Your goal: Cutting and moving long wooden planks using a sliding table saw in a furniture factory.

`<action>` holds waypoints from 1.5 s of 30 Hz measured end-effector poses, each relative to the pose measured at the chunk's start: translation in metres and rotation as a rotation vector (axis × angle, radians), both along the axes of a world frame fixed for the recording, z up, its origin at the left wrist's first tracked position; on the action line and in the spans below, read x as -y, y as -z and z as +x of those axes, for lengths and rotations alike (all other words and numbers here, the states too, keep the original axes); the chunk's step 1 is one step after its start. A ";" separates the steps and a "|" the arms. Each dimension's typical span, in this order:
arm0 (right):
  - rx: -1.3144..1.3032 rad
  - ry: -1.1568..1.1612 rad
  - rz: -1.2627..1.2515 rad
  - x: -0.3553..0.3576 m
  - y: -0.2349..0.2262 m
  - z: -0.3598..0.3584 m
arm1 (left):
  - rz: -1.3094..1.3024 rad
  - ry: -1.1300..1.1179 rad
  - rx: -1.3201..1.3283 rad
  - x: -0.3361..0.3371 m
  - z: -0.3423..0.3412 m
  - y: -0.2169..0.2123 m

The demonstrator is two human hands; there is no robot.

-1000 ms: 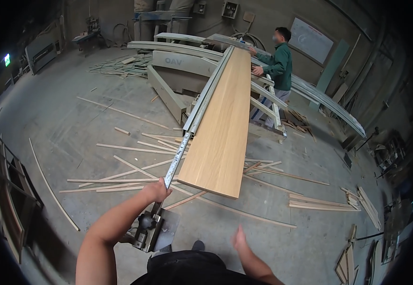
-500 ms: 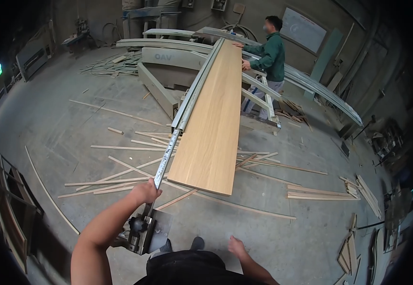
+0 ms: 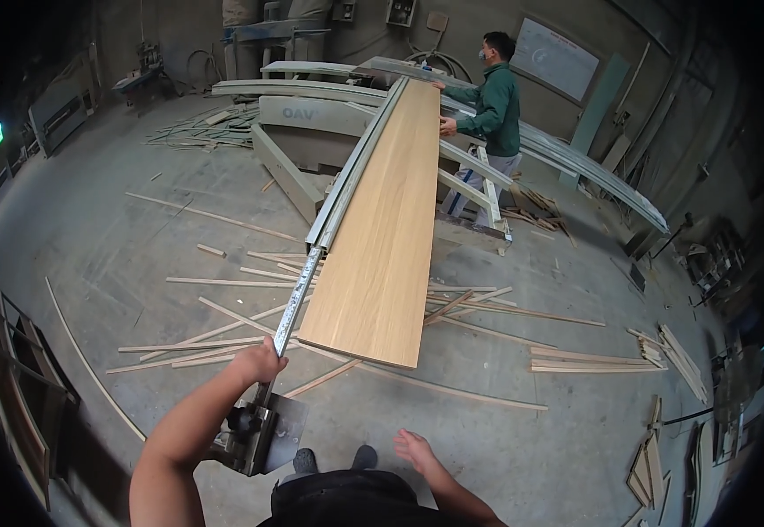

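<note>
My left hand (image 3: 257,362) is closed round a narrow metal bar with scale-like marks (image 3: 293,303). This bar slides out from the end of a long aluminium fence (image 3: 356,178). Below the hand, at the bar's near end, sits a metal stop block with a dark knob (image 3: 250,429). Beside the fence lies a long light wood-grain board (image 3: 373,255), its near end overhanging the floor. My right hand (image 3: 414,450) is held low in the air, fingers stretched out and apart, with nothing in it. It is apart from the board's near end.
A co-worker in a green jacket (image 3: 498,101) stands on the far right with hands at the board's edge. Behind the fence is a large panel saw (image 3: 312,117). Thin wood strips (image 3: 215,351) litter the floor, and a wooden rack (image 3: 26,378) stands at left.
The board, fence and my left hand on the bar appear shifted slightly left and lower. My right hand has moved left and up, and its fingers have spread.
</note>
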State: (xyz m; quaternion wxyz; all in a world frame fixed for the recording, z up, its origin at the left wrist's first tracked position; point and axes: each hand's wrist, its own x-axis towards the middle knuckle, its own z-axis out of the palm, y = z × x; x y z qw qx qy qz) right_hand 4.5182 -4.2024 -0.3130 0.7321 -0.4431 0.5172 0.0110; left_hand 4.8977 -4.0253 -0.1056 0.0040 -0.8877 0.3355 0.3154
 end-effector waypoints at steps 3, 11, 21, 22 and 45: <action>0.021 -0.036 0.008 -0.004 -0.016 0.018 | 0.000 -0.003 0.016 -0.003 0.002 0.003; 0.190 0.036 0.016 0.027 -0.049 0.062 | 0.002 -0.017 0.024 -0.005 -0.005 0.000; 0.309 0.007 -0.231 0.102 -0.150 0.162 | -0.021 -0.035 0.025 0.005 -0.005 0.000; 0.319 0.025 -0.265 0.105 -0.146 0.165 | -0.021 -0.036 0.022 0.006 -0.004 0.000; 0.184 -0.109 0.025 0.060 -0.174 0.214 | -0.074 -0.253 0.040 -0.038 0.031 0.020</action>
